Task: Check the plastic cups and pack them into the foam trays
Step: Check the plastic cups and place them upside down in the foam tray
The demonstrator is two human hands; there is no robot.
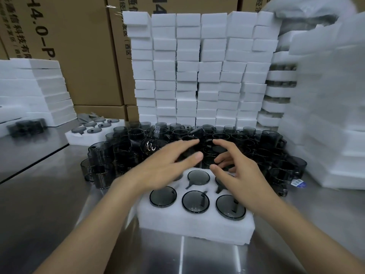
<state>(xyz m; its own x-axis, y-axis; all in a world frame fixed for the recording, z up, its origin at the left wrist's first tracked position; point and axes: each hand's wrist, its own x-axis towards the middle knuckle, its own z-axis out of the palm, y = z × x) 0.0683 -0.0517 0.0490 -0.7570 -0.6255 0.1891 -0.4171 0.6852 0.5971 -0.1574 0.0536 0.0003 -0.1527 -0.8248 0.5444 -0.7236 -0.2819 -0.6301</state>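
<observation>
Cups (195,201) of smoky plastic fill the five pockets we can see in the foam tray (193,228) at the near edge of the bench (49,204). The sixth pocket, at back left, is hidden under our left hand (167,167). That hand stretches flat and wide over the tray's far edge, blurred, holding nothing we can make out. Our right hand (241,175) hovers beside it, fingers spread and loosely bent, also empty as far as we can see. Just beyond lies the heap of loose cups (122,153), so we judge this tray nearly full and much checking left. A second tray (83,138), filled, sits back left; stacked foam trays (209,66) stand behind.
</observation>
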